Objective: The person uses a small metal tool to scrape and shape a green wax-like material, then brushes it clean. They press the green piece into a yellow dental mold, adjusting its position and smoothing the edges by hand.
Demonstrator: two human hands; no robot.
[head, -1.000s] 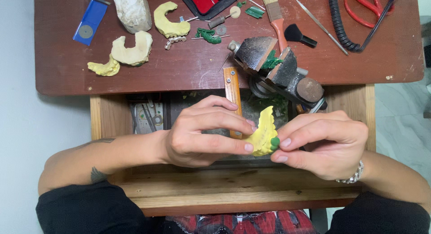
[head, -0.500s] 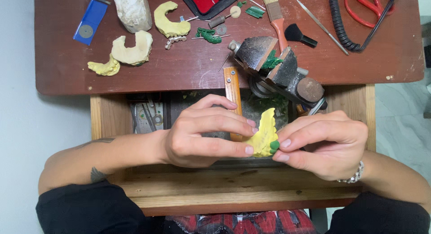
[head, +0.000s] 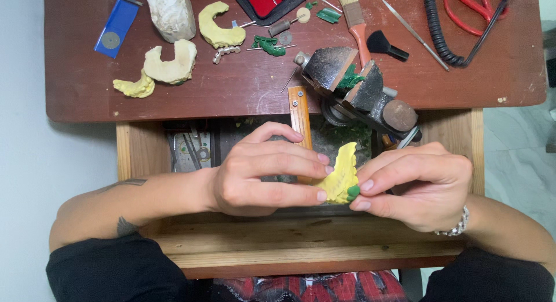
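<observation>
Left hand point(head: 255, 177): fingers pinch the yellow cast point(head: 341, 176) from its 9 o'clock side.
Right hand point(head: 420, 186): fingertips grip the cast and the green wax point(head: 353, 192) from 3 o'clock.
Cast: held between both hands above the open drawer point(head: 191, 151).
Vise point(head: 359, 88): at 12 o'clock from the cast, on the desk point(head: 243, 88).
Other casts point(head: 171, 61): at 10 o'clock.

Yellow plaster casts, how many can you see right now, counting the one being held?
4. One yellow cast is pinched between the left hand and right hand; three lie on the desk's left: a small piece, a pale arch, and another arch. The drawer may hide more.
</observation>
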